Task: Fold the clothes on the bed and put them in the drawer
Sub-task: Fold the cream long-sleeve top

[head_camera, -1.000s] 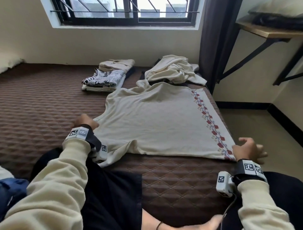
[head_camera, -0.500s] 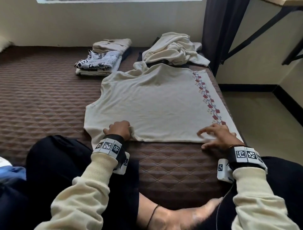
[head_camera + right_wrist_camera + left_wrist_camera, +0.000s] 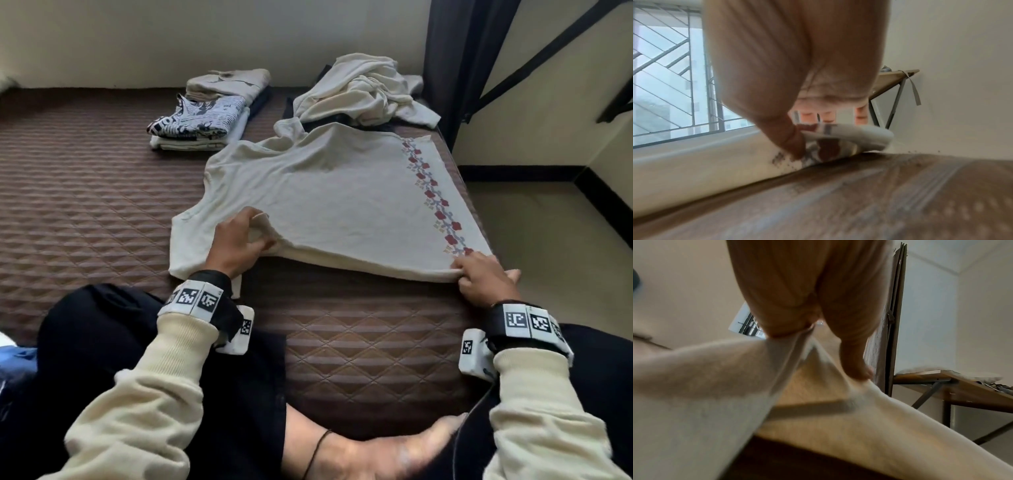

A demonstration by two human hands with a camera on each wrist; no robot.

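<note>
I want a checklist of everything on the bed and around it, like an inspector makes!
Surface: brown quilted mattress, bare near the person's knees.
Job's things: cream shirt with a flower border spread flat; its near edge is lifted.
Folded pile: stacked by the far wall.
Unfolded cream garment: crumpled at the far right corner.
Drawer: nothing seen.
Clutter: nothing seen.
Hands: left hand pinches the shirt's near edge; right hand grips the near right corner.
Cables: thin cable runs from the right wrist camera.
Surroundings: dark curtain, wall shelf bracket, floor at right.
</note>
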